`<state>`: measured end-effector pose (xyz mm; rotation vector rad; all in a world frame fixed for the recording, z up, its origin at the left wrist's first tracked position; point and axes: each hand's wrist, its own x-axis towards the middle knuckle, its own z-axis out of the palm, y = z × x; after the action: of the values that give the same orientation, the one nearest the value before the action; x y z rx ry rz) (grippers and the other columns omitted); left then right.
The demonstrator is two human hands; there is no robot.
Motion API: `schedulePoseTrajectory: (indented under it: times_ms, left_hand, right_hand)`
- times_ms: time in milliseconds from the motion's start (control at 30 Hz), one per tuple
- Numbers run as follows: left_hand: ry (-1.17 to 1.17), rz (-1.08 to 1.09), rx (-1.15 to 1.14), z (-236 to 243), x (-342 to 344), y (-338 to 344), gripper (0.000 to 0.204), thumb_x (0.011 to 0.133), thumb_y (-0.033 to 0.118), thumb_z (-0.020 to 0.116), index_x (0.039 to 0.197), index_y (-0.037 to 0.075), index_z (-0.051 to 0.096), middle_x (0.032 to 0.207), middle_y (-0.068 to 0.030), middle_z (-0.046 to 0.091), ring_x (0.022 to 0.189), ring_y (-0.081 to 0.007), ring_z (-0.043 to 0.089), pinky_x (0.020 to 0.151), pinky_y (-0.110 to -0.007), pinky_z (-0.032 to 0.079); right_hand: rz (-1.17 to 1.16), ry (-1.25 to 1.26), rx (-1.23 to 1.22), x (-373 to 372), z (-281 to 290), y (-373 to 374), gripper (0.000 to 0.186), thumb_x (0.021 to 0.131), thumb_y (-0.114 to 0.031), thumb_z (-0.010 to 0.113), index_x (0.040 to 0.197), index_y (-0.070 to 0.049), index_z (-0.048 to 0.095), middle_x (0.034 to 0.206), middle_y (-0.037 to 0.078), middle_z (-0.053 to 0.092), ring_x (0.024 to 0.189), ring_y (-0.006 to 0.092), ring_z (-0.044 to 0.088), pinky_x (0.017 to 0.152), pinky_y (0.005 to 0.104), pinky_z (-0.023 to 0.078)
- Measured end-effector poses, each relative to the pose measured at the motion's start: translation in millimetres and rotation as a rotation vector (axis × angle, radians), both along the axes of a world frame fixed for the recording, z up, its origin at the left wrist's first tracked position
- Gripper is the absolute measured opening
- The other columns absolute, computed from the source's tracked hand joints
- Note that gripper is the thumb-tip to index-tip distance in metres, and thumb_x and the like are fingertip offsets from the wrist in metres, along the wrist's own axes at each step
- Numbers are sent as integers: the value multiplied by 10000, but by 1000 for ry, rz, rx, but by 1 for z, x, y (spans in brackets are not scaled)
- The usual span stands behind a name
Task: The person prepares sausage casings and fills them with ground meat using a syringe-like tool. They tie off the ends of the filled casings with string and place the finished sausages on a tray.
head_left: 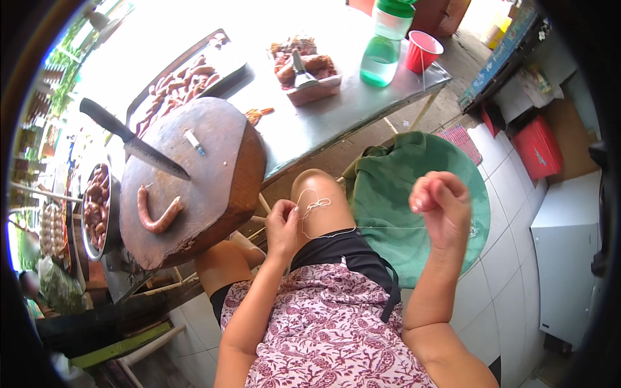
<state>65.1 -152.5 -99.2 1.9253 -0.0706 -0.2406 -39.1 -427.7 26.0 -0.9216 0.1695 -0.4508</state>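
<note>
My left hand [282,223] pinches a thin white string [318,204], which lies in loose loops on my bare thigh and stretches right across the green cloth [388,181]. My right hand [442,200] is raised over the cloth, fingers curled; what they hold is unclear. On the thick wooden chopping block [226,174] at my left are a curved sausage link [155,226], a black-handled knife [155,155] with its tip at the wood, and a small light tube-like object [194,142].
A steel table [304,145] holds a tray of sausages [184,84], a container of meat [307,97], a green-lidded bottle [378,61] and a red cup [424,48]. Left of the block is a meat bowl [97,213]. At right stand a white cabinet [559,265] and red box [537,149].
</note>
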Motion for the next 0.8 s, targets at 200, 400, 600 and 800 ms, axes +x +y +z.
schedulePoseTrajectory:
  times_ms: [200, 400, 600, 800]
  left_hand:
    - [343, -195, -376, 82, -19, -15, 2, 941, 12, 608, 941, 14, 609, 805, 12, 615, 684, -37, 527, 621, -191, 451]
    - [-113, -477, -65, 131, -38, -21, 91, 899, 53, 673, 933, 7, 602, 794, -161, 638, 718, -257, 651, 671, -337, 504]
    - [-183, -315, -6, 135, -33, -8, 69, 913, 3, 663, 962, -12, 615, 801, -55, 649, 710, -77, 583, 655, -243, 490]
    - [9, -274, -80, 126, -25, 8, 82, 902, 42, 662, 959, -3, 624, 812, -69, 660, 747, -157, 655, 666, -294, 505]
  right_hand:
    - [323, -493, 58, -14, 26, -35, 98, 884, -29, 693, 965, 22, 672, 719, 118, 587, 598, 201, 533, 473, 323, 462]
    - [144, 183, -656, 41, -23, 31, 493, 855, -38, 726, 1329, 10, 598, 1371, 115, 593, 1275, 209, 538, 1086, 371, 389]
    - [567, 216, -350, 37, -24, 87, 251, 907, -63, 706, 1132, 41, 662, 1037, 106, 690, 937, 133, 634, 867, 255, 493]
    - [619, -49, 120, 41, -18, 83, 124, 933, -50, 637, 846, 30, 672, 783, 125, 679, 712, 164, 639, 703, 299, 525]
